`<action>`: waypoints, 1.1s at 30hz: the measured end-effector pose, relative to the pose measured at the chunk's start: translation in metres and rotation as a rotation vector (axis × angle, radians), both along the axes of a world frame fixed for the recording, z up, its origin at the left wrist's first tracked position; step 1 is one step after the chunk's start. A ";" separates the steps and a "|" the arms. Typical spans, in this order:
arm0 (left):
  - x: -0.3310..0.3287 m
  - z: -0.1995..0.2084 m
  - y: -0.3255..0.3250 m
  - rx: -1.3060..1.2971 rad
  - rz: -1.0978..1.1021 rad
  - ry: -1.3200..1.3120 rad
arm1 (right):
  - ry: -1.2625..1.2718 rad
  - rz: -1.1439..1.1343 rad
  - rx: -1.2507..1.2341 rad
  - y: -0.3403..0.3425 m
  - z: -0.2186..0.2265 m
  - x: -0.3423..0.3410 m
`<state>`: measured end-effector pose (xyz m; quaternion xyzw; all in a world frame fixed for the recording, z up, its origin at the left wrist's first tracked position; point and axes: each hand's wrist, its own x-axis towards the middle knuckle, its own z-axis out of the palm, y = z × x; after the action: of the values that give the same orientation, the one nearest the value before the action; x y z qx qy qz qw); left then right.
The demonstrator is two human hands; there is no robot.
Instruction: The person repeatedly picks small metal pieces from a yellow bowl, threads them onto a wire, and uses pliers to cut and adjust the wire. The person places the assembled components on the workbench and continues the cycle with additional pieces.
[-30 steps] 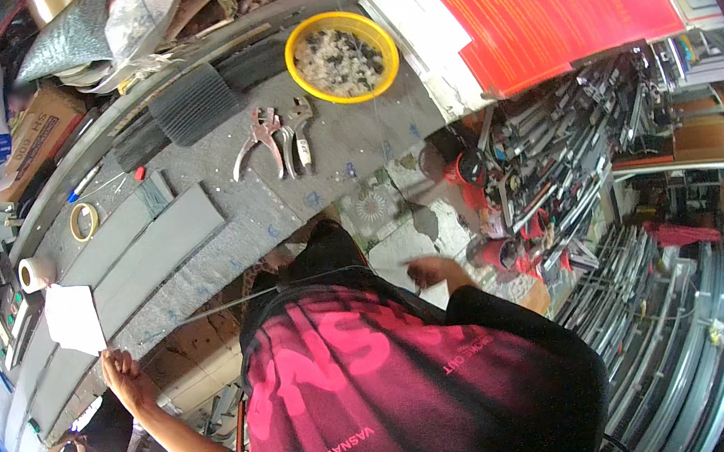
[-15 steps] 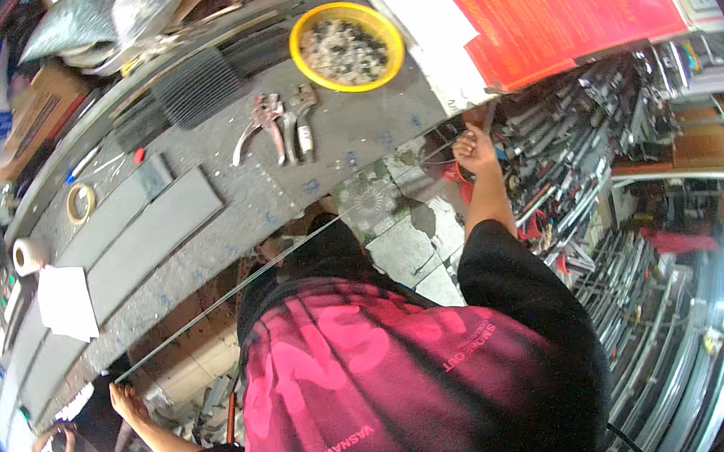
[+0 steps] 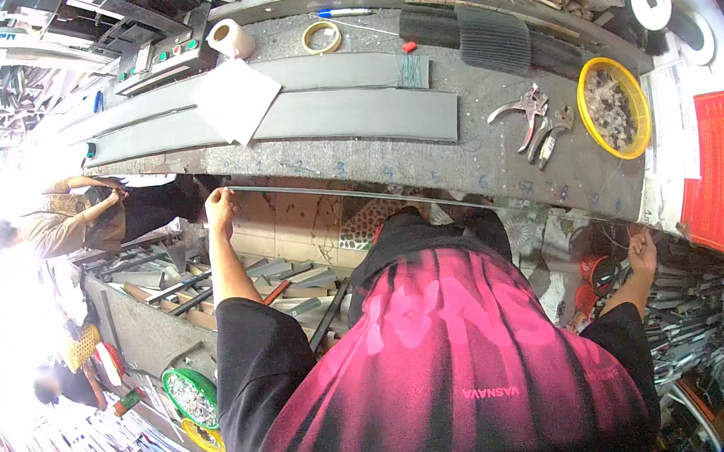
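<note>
A long, thin, pale strip [image 3: 358, 196] stretches in front of my body, just off the worktable's near edge. My left hand [image 3: 220, 209] is closed on its left end, thumb and fingers pinched together. Far to the right, my right hand [image 3: 643, 251] is closed near the table's right corner, where the strip's other end runs faint and blurred. Whether the strip is a solid bar or the edge of a clear sheet is hard to make out.
On the worktable [image 3: 308, 156] lie grey flat panels [image 3: 349, 117], a white sheet [image 3: 238, 101], tape [image 3: 322, 38], pliers [image 3: 524, 111] and a yellow basket [image 3: 583, 99] of small parts. Another person [image 3: 64, 226] stands at left. Offcuts [image 3: 287, 280] fill a bin behind my left arm.
My view has swung to the left, bringing in the other person and the offcut bin. Both hands stay apart at the strip's two ends.
</note>
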<state>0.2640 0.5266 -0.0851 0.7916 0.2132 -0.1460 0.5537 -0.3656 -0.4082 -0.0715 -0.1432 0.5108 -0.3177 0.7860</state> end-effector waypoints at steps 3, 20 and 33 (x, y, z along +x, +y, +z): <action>0.012 -0.005 -0.005 0.275 -0.180 -0.189 | 0.145 0.022 -0.070 -0.002 0.001 -0.005; 0.046 -0.016 -0.005 0.615 -0.192 -0.276 | 0.445 0.131 -0.166 -0.036 -0.038 -0.021; 0.043 -0.014 -0.007 0.486 -0.150 -0.285 | 0.362 -0.046 -0.179 -0.013 -0.028 0.013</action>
<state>0.3068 0.5195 -0.0988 0.9271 0.1029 -0.0183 0.3600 -0.3528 -0.4216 -0.0993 -0.2556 0.6166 -0.3488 0.6579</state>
